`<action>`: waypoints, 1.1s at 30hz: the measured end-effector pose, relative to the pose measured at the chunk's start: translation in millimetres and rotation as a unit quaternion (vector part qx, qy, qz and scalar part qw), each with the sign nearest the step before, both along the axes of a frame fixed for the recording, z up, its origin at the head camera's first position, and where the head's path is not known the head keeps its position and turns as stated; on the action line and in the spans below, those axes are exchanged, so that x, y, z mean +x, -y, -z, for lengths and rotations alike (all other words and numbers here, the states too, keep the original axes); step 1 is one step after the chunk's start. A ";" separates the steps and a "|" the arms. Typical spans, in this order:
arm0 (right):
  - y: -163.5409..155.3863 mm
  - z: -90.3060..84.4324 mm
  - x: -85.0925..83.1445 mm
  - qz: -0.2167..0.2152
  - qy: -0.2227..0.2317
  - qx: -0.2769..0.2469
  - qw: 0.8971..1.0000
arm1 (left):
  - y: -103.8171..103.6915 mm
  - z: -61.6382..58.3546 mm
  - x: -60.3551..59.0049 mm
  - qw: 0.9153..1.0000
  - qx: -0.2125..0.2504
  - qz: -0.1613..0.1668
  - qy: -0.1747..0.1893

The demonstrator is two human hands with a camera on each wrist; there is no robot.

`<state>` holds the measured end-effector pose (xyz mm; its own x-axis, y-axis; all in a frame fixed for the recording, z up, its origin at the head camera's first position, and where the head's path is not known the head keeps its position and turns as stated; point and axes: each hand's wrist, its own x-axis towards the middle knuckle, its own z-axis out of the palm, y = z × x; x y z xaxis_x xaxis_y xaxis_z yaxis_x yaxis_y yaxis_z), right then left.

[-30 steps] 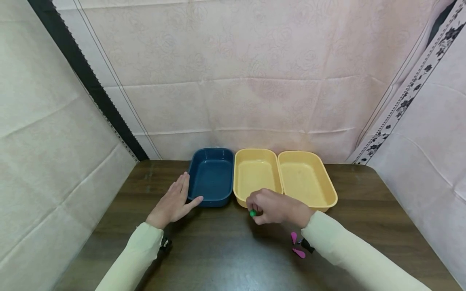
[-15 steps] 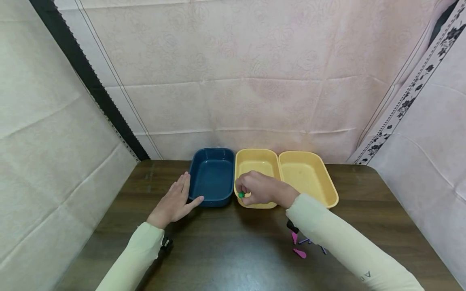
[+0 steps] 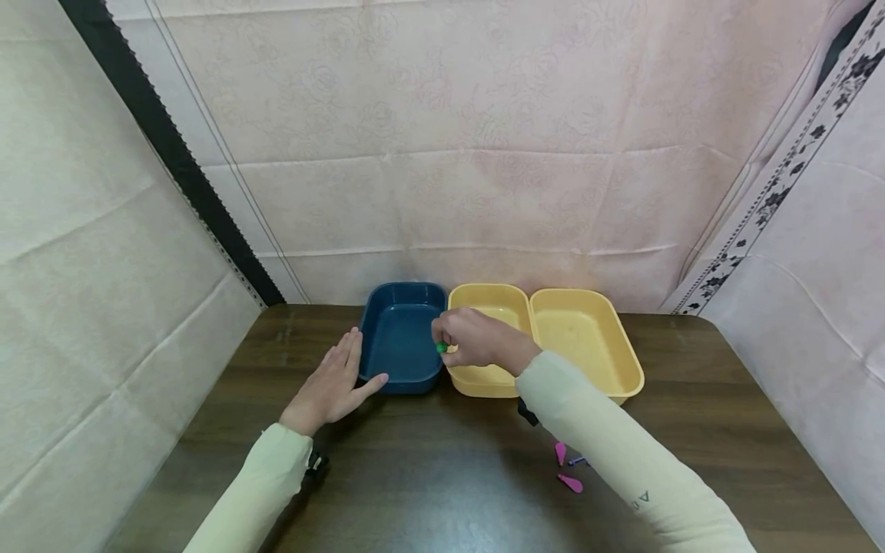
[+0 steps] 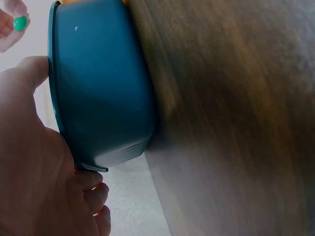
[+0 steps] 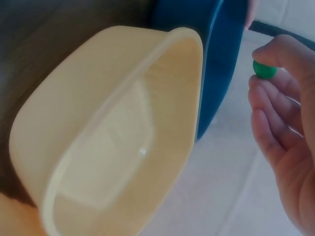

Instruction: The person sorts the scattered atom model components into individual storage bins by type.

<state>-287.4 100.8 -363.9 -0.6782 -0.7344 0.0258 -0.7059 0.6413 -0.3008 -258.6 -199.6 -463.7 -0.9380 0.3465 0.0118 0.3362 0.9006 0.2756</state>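
My right hand pinches a small green ball between thumb and index finger. It is held above the rims, about where the blue tub meets the middle yellow tub. In the right wrist view the other fingers curl loosely below the ball. My left hand lies with straight fingers against the blue tub's left side, its thumb at the near corner. The left wrist view has this hand touching the tub's rim. No contents show in the blue tub.
A second yellow tub stands to the right of the first, all in a row at the table's back. Pink drop-shaped pieces and a small purple stick lie near my right sleeve. A pale cloth hangs behind.
My right hand has moved left and away from me with the green ball, from in front of the middle yellow tub to the blue tub's right edge. The left hand stays put.
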 end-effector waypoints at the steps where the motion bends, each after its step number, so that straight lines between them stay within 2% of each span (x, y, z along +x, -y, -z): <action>1: 1.4 1.0 -1.5 0.002 0.000 -0.001 1.000 | -0.1 0.0 0.2 1.000 0.000 0.000 0.000; 13: 18.9 22.5 -16.4 0.013 0.003 -0.005 1.000 | -0.4 -0.2 0.7 1.000 0.005 0.001 -0.001; 17: 22.3 23.7 -18.2 0.022 -0.007 -0.005 1.000 | -0.1 -0.2 0.7 1.000 0.007 0.001 -0.001; 23: 18.2 8.7 -13.3 0.052 -0.025 -0.008 0.998 | -0.1 1.4 0.3 1.000 0.011 0.000 -0.002; 33: -14.3 -16.2 5.3 0.026 -0.038 -0.033 0.998 | 1.1 2.8 -0.6 1.000 0.010 0.000 0.000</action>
